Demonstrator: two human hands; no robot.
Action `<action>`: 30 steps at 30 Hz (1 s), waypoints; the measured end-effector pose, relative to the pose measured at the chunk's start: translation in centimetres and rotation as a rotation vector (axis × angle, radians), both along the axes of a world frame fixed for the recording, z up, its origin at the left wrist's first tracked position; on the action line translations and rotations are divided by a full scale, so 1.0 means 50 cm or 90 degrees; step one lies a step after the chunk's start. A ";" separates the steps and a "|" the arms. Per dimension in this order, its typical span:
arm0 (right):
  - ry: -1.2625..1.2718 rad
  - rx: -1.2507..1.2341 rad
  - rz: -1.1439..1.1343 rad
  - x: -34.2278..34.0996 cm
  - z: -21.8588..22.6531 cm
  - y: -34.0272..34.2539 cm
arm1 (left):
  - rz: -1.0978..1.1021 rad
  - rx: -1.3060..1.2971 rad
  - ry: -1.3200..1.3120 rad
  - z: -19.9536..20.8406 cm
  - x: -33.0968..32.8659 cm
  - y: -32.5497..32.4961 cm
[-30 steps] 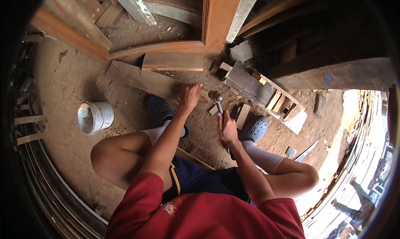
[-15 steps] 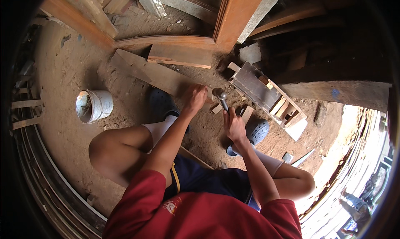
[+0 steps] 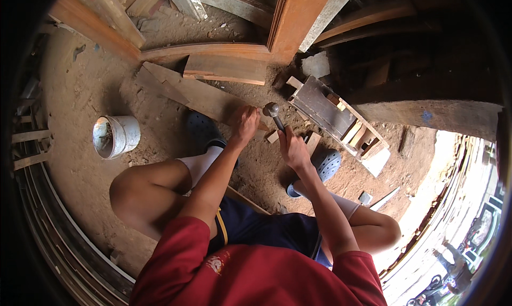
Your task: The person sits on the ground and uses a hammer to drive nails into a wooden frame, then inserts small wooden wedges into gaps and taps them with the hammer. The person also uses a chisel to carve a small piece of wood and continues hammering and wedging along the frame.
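Observation:
My right hand [image 3: 294,149] grips a hammer [image 3: 272,112] by its dark handle, its metal head raised close to my other hand. My left hand [image 3: 246,123] is closed at the right end of a long wooden board [image 3: 208,98] lying on the dirt floor. Its fingers are pinched together over the wood; whatever they hold is too small to make out. Several small wood offcuts [image 3: 313,143] lie on the ground by my right hand.
A wooden toolbox [image 3: 325,111] with wood pieces stands to the right. At left is a white bucket [image 3: 128,136]. A thick plank [image 3: 226,70] lies beyond the board, before an orange-brown wooden frame [image 3: 282,34]. A blade-like tool [image 3: 385,199] lies at lower right.
The hammer and my right hand have shifted slightly left and up, the head nearer my left hand. The whole view has drifted a little; my left hand keeps its place on the board.

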State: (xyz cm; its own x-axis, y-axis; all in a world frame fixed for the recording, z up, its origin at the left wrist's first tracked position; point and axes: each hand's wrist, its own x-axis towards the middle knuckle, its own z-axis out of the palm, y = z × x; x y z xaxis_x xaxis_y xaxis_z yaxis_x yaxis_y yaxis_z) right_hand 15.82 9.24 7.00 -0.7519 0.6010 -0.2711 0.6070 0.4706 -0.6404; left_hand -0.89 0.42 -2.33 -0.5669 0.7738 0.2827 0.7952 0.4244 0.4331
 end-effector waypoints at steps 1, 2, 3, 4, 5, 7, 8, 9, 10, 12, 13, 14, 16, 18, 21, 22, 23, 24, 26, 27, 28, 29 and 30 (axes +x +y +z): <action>-0.013 0.005 0.008 -0.005 0.001 0.002 | -0.001 -0.015 -0.001 0.007 0.001 0.001; -0.028 0.000 0.016 -0.007 0.005 0.006 | -0.011 -0.003 0.009 0.016 0.001 0.001; -0.059 -0.001 0.031 -0.004 0.005 0.012 | -0.022 0.009 0.017 0.025 0.002 0.001; -0.090 -0.002 0.045 0.003 0.002 0.019 | -0.032 0.021 0.026 0.034 0.002 0.002; -0.122 -0.001 0.063 0.008 0.000 0.027 | -0.030 0.028 0.033 0.031 0.002 0.003; -0.086 0.024 0.047 0.015 0.000 0.041 | -0.026 0.042 0.046 0.024 0.000 0.005; -0.073 0.030 0.041 0.022 0.005 0.038 | -0.018 0.041 0.055 0.012 0.000 0.000; -0.059 0.030 0.035 0.023 0.009 0.035 | -0.010 0.040 0.065 0.000 -0.005 -0.002; -0.044 0.030 0.028 0.017 0.012 0.033 | -0.002 0.039 0.074 -0.012 -0.005 -0.007; -0.054 0.011 -0.004 -0.001 0.015 0.033 | -0.024 0.030 0.043 0.009 -0.006 -0.002; -0.068 0.010 0.011 0.006 0.004 0.033 | -0.034 0.026 0.027 0.020 -0.004 0.001; -0.077 0.009 0.030 0.010 -0.014 0.033 | -0.039 0.028 0.039 0.025 -0.003 -0.001; -0.103 0.035 0.098 0.020 -0.035 0.048 | -0.050 0.038 0.061 0.029 -0.002 0.004; -0.116 0.015 0.084 0.017 -0.013 0.059 | -0.037 0.038 0.028 0.023 -0.002 -0.001; -0.114 -0.030 0.027 0.010 0.018 0.060 | -0.028 0.025 0.030 0.032 -0.001 -0.001; -0.081 -0.018 0.010 0.013 0.015 0.055 | -0.027 0.019 0.039 0.038 0.001 -0.001; -0.043 -0.004 -0.009 0.013 0.012 0.052 | -0.033 0.020 0.041 0.039 -0.001 0.000; -0.044 -0.026 -0.006 0.019 0.001 0.047 | -0.039 0.021 0.042 0.040 -0.002 0.002; -0.044 -0.067 -0.001 0.035 -0.025 0.032 | -0.049 0.032 0.036 0.030 -0.003 0.003; -0.076 -0.082 0.002 0.042 -0.031 0.032 | -0.053 0.042 0.028 0.020 -0.004 0.001; -0.109 -0.097 0.005 0.049 -0.036 0.034 | -0.057 0.051 0.021 0.010 -0.006 -0.001; -0.144 -0.113 0.008 0.055 -0.035 0.032 | -0.052 0.042 0.016 0.010 -0.004 -0.002; -0.107 -0.100 -0.014 0.059 -0.034 0.030 | -0.046 0.032 0.012 0.009 -0.004 -0.002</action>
